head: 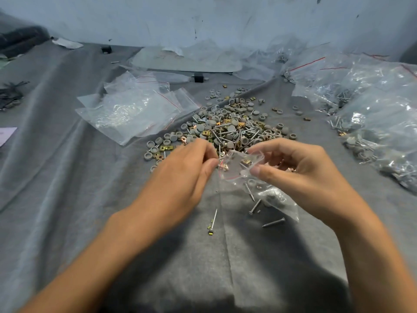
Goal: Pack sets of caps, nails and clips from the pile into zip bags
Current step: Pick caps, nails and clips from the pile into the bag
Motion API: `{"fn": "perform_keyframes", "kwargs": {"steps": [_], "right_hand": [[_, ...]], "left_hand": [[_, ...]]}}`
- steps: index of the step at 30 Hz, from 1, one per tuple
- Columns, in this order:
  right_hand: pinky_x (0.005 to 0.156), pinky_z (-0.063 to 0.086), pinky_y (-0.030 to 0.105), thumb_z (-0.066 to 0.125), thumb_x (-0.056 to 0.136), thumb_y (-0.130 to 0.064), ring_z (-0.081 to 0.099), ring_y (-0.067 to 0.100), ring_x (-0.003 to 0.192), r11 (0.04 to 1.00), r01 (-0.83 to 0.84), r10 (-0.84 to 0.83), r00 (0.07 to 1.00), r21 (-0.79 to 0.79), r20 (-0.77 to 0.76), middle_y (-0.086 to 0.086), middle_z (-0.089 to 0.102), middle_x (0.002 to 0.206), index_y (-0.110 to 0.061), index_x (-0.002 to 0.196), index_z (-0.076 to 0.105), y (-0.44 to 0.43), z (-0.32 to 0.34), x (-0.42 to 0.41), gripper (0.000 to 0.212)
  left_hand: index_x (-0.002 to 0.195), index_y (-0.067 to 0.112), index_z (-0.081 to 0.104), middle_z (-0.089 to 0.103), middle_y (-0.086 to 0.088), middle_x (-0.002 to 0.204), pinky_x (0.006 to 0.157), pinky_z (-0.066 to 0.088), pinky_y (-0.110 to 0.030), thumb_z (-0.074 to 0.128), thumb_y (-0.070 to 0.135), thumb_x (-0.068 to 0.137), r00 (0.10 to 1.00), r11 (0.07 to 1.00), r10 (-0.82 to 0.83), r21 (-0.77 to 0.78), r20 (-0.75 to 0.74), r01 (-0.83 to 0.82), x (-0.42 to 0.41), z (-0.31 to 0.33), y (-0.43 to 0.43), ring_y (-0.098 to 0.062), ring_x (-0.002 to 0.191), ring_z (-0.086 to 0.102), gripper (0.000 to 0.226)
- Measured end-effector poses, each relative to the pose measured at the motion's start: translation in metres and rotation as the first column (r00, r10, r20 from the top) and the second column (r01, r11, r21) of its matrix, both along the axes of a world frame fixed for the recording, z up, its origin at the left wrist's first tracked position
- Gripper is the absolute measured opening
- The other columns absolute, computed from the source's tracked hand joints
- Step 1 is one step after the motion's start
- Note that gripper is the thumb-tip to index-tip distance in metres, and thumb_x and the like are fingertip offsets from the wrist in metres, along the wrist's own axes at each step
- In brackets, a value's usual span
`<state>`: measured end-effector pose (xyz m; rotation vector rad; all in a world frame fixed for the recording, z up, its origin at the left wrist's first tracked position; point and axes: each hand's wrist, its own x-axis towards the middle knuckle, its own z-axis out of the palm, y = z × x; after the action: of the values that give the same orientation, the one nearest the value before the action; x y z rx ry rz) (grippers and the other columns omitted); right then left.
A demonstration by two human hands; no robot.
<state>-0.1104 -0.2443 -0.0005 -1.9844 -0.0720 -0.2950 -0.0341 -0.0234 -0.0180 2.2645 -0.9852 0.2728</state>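
Note:
A small clear zip bag [239, 170] with a red seal line hangs between my two hands, its mouth spread wide. My right hand [300, 170] pinches the bag's right rim. My left hand [185, 170] pinches the left rim, fingertips at the mouth, with a nail or clip there that I cannot make out clearly. Brass clips show inside near the mouth; grey caps and nails lie in the bag's lower part [273, 197]. Just beyond my hands lies the pile [225, 127] of grey caps, nails and brass clips on the grey cloth.
Empty zip bags [135, 109] lie stacked at left of the pile. Filled bags [370, 105] are heaped along the right. Loose nails [213, 220] [273, 222] lie on the cloth near me. A large plastic sheet [187, 59] and a small black block [198, 77] sit behind.

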Motion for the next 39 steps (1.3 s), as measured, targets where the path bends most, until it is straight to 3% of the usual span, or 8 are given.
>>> {"fn": "perform_keyframes", "kwargs": {"steps": [3, 8, 14, 18, 22, 28, 33, 39], "right_hand": [[0.071, 0.053, 0.038, 0.083, 0.082, -0.016, 0.065, 0.024, 0.079, 0.997, -0.027, 0.028, 1.000, -0.079, 0.011, -0.001, 0.071, 0.085, -0.028, 0.103, 0.077, 0.006, -0.002, 0.003, 0.025], [0.064, 0.050, 0.026, 0.079, 0.087, -0.012, 0.059, 0.014, 0.069, 0.998, 0.026, -0.029, 0.998, 0.065, 0.058, 0.007, 0.069, 0.081, -0.023, 0.105, 0.077, 0.000, -0.003, 0.004, 0.022], [0.065, 0.047, 0.034, 0.079, 0.088, -0.014, 0.056, 0.018, 0.071, 0.991, 0.091, -0.101, 0.991, 0.101, 0.093, 0.015, 0.069, 0.086, -0.023, 0.105, 0.078, -0.006, -0.003, 0.004, 0.020], [0.065, 0.048, 0.033, 0.080, 0.087, -0.015, 0.056, 0.018, 0.071, 0.991, 0.080, -0.091, 0.991, 0.109, 0.098, 0.016, 0.068, 0.086, -0.026, 0.103, 0.078, -0.005, -0.003, 0.004, 0.020], [0.064, 0.046, 0.030, 0.079, 0.086, -0.013, 0.054, 0.017, 0.070, 0.990, 0.059, -0.071, 0.994, 0.126, 0.087, 0.015, 0.067, 0.084, -0.025, 0.101, 0.078, 0.000, -0.003, 0.003, 0.019], [0.063, 0.047, 0.023, 0.079, 0.086, -0.013, 0.053, 0.011, 0.069, 0.992, 0.058, -0.064, 0.996, 0.113, 0.054, -0.004, 0.065, 0.078, -0.025, 0.103, 0.078, -0.001, -0.004, 0.004, 0.021], [0.068, 0.050, 0.029, 0.080, 0.086, -0.016, 0.059, 0.010, 0.074, 0.998, 0.058, -0.058, 0.998, 0.027, -0.004, -0.003, 0.069, 0.082, -0.029, 0.104, 0.077, 0.000, -0.005, 0.003, 0.022], [0.064, 0.050, 0.019, 0.080, 0.087, -0.016, 0.062, 0.007, 0.072, 0.998, 0.013, -0.013, 1.000, -0.054, -0.001, -0.008, 0.070, 0.082, -0.030, 0.105, 0.077, 0.007, -0.003, 0.004, 0.023]], "left_hand": [[0.106, 0.023, 0.058, 0.058, 0.011, 0.094, 0.078, 0.044, -0.034, 0.049, 0.035, 0.103, 0.999, 0.999, -0.046, -0.003, -0.010, 0.046, -0.007, 0.002, -0.008, -0.011, 0.087, 0.053, 0.015], [0.112, 0.024, 0.064, 0.062, 0.018, 0.087, 0.072, 0.040, -0.031, 0.056, 0.029, 0.101, 0.996, 0.992, 0.080, -0.092, -0.038, -0.083, 0.012, 0.013, 0.008, -0.001, 0.076, 0.054, 0.014], [0.093, 0.030, 0.067, 0.064, 0.017, 0.083, 0.073, 0.041, -0.032, 0.062, 0.032, 0.096, 0.942, 0.921, 0.308, 0.288, -0.131, -0.261, 0.044, 0.017, 0.048, -0.011, 0.082, 0.060, 0.005], [0.084, 0.029, 0.067, 0.067, 0.015, 0.079, 0.070, 0.044, -0.029, 0.065, 0.043, 0.090, 0.946, 0.922, 0.256, 0.345, -0.199, -0.177, 0.038, 0.010, 0.039, -0.004, 0.079, 0.060, 0.015], [0.088, 0.030, 0.063, 0.060, 0.010, 0.091, 0.079, 0.051, -0.036, 0.063, 0.064, 0.083, 0.967, 0.865, 0.243, 0.467, -0.076, -0.181, 0.027, -0.004, 0.022, -0.014, 0.091, 0.056, 0.034], [0.084, 0.018, 0.062, 0.060, 0.000, 0.089, 0.076, 0.048, -0.039, 0.055, 0.028, 0.090, 0.975, 0.887, 0.223, 0.417, -0.009, -0.199, 0.019, -0.013, 0.002, -0.024, 0.091, 0.056, 0.013], [0.091, 0.024, 0.047, 0.055, 0.010, 0.083, 0.070, 0.042, -0.040, 0.047, 0.032, 0.098, 0.991, 0.988, 0.126, 0.095, -0.050, -0.121, 0.014, -0.004, -0.004, -0.017, 0.079, 0.050, 0.010], [0.107, 0.022, 0.060, 0.061, 0.008, 0.099, 0.083, 0.045, -0.038, 0.050, 0.035, 0.102, 0.998, 0.998, -0.055, 0.041, 0.012, 0.055, 0.002, -0.006, -0.014, -0.016, 0.095, 0.055, 0.018]]}}
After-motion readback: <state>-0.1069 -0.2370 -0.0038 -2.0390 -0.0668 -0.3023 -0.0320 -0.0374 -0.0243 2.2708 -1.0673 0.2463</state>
